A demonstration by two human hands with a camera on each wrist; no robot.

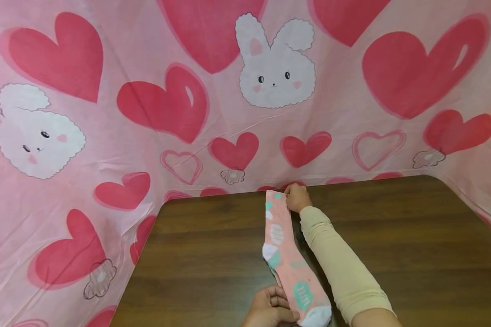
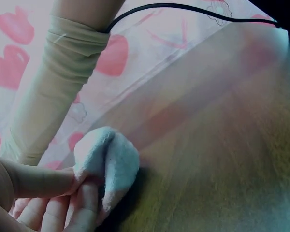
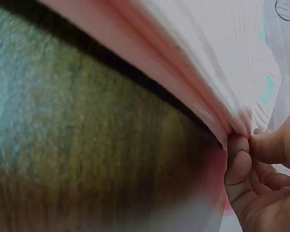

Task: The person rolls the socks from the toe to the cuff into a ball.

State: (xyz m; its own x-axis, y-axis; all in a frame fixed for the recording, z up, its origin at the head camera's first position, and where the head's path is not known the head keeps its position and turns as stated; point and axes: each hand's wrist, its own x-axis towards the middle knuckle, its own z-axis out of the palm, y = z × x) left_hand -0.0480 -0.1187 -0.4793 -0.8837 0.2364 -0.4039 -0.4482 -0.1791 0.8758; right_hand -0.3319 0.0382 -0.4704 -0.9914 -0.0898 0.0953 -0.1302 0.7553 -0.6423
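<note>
A pair of pink socks (image 1: 284, 250) with white toes and heels and mint-green patches stretches lengthwise over the brown table, cuffs at the far edge. My left hand (image 1: 270, 309) pinches the near side by the toes. Two white toe layers (image 2: 108, 159) lie against each other beyond that hand's fingers (image 2: 38, 181) in the left wrist view. At the far end my right hand (image 1: 298, 198) pinches the right corner of the cuffs. Close up in the right wrist view, the pink fabric (image 3: 183, 72) gathers between the right thumb (image 3: 273, 145) and bent fingers.
The dark wood-grain table (image 1: 204, 254) has rounded far corners. Behind it and to both sides hangs a pink cloth (image 1: 212, 104) printed with red hearts and white rabbits. A black cable (image 2: 174, 6) runs from the right sleeve in the left wrist view.
</note>
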